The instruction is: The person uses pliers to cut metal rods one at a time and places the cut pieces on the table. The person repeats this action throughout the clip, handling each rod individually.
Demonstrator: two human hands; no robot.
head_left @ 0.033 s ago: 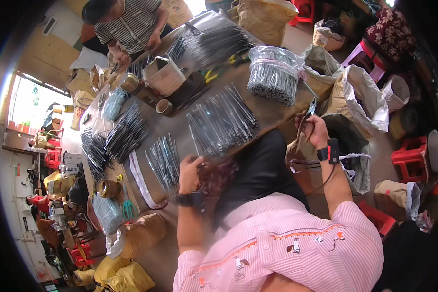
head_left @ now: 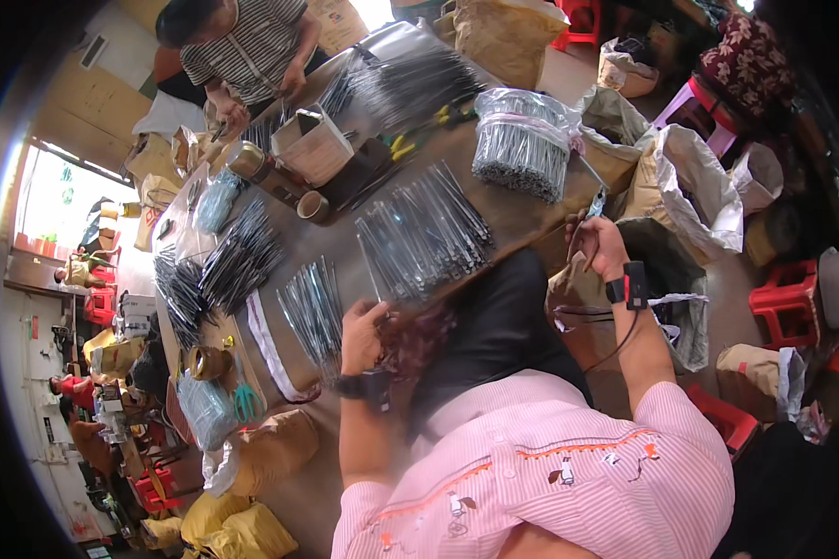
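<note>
right hand (head_left: 606,248): was closed round a metal-headed tool (head_left: 596,204), which jutted out beyond its grip | left hand (head_left: 361,335): was curled, could not tell if gripping | thin rods (head_left: 424,233): lay just beyond left hand

L grip (head_left: 364,335) curled, R grip (head_left: 600,248) curled, further fwd

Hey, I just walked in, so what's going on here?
A person sits at a table covered with thin metallic rods. Their right hand grips a metal-tipped tool off the table's edge. Their left hand is at the near edge, by a loose row of rods; whether it holds one is unclear. A plastic-wrapped bundle stands beyond that row, and a co-worker is across the table.
</note>
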